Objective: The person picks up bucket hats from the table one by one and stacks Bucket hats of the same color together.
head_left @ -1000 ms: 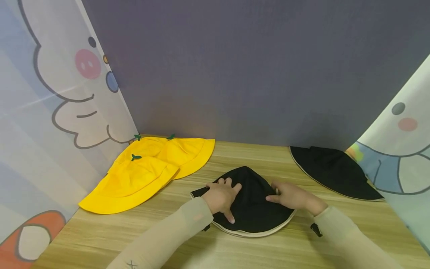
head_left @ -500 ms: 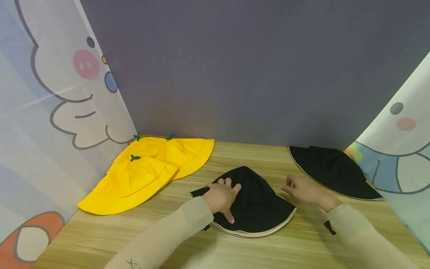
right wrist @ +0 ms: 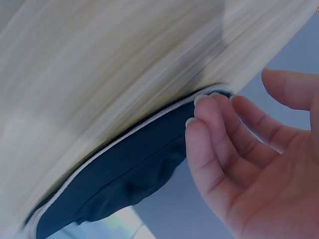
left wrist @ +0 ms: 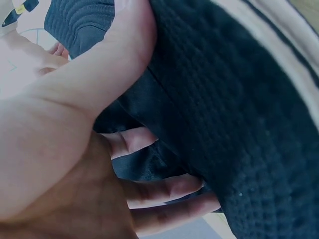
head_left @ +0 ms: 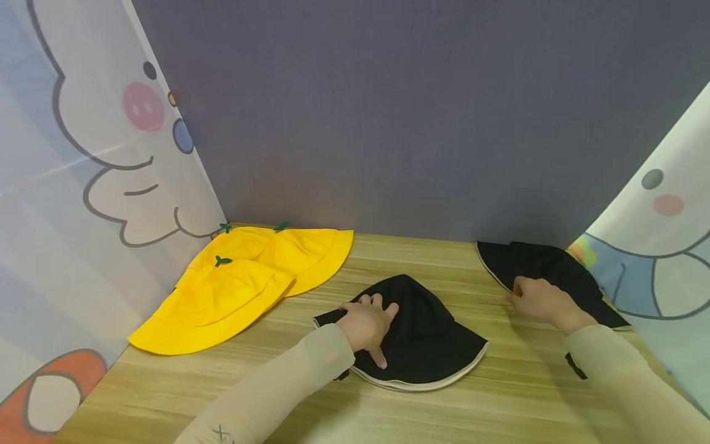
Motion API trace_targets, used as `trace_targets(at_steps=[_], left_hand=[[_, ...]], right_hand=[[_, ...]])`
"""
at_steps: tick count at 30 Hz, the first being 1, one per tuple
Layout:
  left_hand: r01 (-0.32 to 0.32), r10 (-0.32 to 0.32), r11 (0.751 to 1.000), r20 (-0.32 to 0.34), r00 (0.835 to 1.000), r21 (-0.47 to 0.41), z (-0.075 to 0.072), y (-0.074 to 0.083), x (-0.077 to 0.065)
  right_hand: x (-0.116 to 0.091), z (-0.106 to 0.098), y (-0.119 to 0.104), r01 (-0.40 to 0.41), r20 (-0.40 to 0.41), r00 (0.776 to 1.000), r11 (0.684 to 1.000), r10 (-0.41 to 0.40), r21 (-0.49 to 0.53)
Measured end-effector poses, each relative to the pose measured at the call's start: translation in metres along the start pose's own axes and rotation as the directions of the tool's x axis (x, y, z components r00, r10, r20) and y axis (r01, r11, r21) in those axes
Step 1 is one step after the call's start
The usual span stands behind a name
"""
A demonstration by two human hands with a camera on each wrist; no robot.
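Note:
A black bucket hat (head_left: 421, 345) with a cream-edged brim lies folded flat on the table, in the middle of the head view. My left hand (head_left: 363, 327) rests on its left part with fingers spread. In the left wrist view, the thumb and fingers of the left hand (left wrist: 75, 124) lie against the stitched black cloth. Over the near edge of a second black hat (head_left: 554, 268), at the back right, is my right hand (head_left: 546, 302). The right wrist view shows the right hand (right wrist: 254, 149) with loosely bent fingers and thumb apart, holding nothing, its fingertips overlapping the hat's cream-edged brim (right wrist: 119, 144).
Several yellow hats (head_left: 222, 296) with green sprouts on top overlap at the back left of the wooden table (head_left: 266, 394). A grey panel (head_left: 377, 123) rises behind the table. Cartoon-printed sheets (head_left: 127, 154) stand at both sides.
My right hand has left the right side of the middle black hat and moved right to the far black hat. The left hand has stayed on the middle hat.

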State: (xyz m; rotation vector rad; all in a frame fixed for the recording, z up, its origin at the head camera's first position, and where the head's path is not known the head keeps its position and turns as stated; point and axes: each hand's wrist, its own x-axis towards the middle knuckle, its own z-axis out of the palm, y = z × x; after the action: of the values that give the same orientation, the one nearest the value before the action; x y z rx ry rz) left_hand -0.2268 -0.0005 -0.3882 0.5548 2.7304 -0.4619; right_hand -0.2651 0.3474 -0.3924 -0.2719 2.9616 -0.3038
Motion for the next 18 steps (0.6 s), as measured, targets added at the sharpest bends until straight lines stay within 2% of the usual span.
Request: trace_targets(at_steps=[6,18], left_hand=[[-0.003,0.003,1.000,-0.001,1.000,-0.001,0.000,0.001,0.001],[-0.003,0.003,1.000,0.011,1.000,0.002,-0.001,0.001,0.004]], right_hand=[[-0.006,-0.007,0.025,-0.067,0.025,0.997,0.998,0.067,0.003],[-0.006,-0.027,0.050,-0.136,0.033,0.990,0.990,0.136,-0.027]])
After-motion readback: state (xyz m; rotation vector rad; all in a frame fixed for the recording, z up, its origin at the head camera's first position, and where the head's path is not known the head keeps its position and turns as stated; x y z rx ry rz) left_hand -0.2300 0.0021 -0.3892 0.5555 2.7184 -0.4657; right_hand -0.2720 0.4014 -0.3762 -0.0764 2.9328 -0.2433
